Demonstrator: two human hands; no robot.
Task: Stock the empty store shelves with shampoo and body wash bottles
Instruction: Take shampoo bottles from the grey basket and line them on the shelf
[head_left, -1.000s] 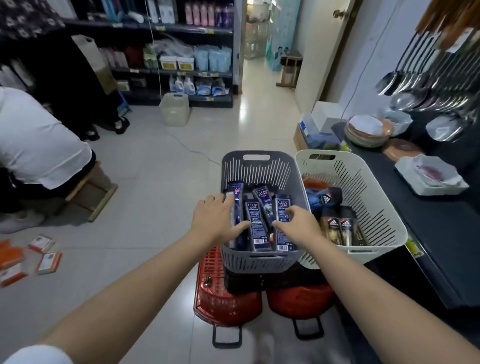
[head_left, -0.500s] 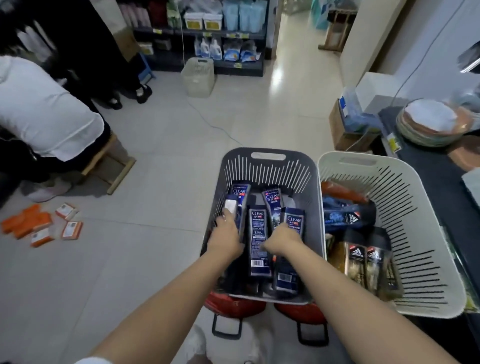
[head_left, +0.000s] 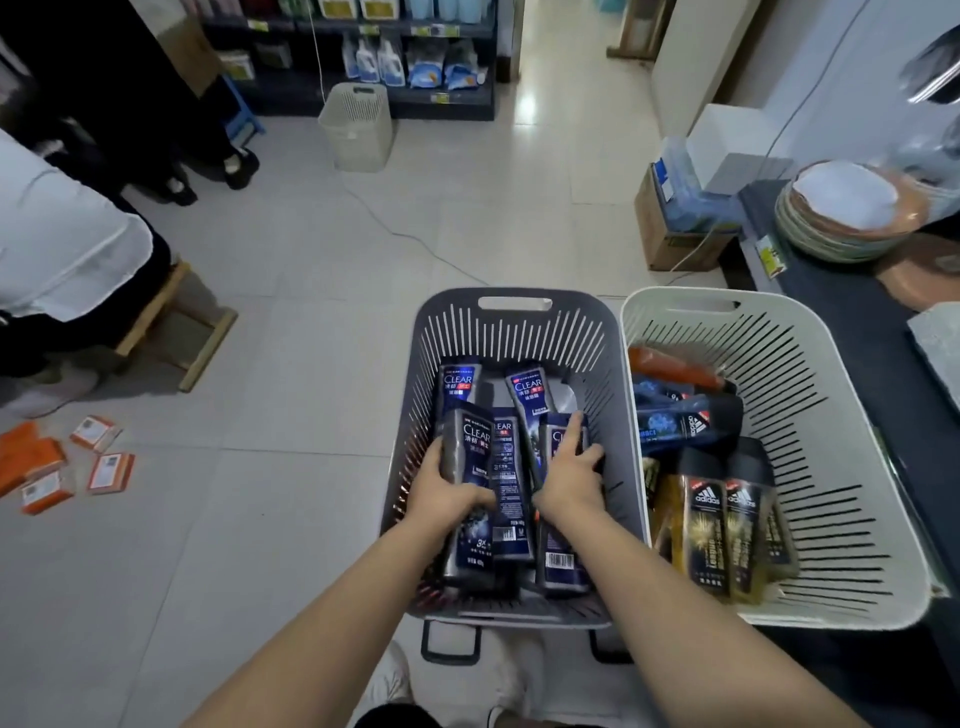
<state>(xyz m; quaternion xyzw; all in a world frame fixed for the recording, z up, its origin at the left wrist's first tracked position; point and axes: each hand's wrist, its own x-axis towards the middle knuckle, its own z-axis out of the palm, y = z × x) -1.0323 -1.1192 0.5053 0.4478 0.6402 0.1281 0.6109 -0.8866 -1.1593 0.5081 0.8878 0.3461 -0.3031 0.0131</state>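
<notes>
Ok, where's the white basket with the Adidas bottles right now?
Head view, lower right: the white basket sits between the grey basket on its left and the dark counter on its right.

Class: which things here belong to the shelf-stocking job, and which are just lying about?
Job: left hand gripping a shampoo bottle; right hand gripping a second shampoo bottle; grey basket; white basket of body wash bottles.
Lying about: orange packets on the floor; stack of plates; cardboard box; small bin.
</notes>
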